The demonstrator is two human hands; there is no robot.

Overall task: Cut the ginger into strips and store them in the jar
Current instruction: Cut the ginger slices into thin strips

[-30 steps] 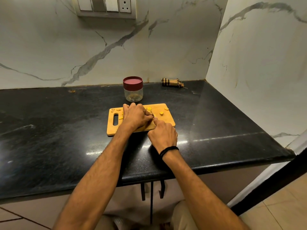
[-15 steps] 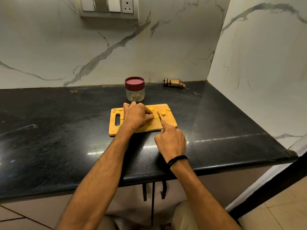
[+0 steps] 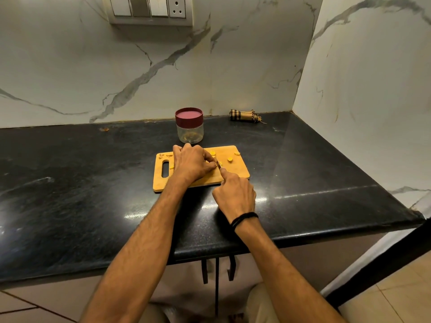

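Left hand [image 3: 193, 163] on ginger [image 3: 220, 163] beside knife [image 3: 218, 165]

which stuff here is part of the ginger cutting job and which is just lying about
In the job: ginger, knife, wooden cutting board, red-lidded jar, left hand, right hand.
Lying about: rolled striped cloth, switch panel, orange scrap.

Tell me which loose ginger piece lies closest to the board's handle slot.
The yellow piece beside the slot, next to the left hand; the others lie along the far edge or farther right.
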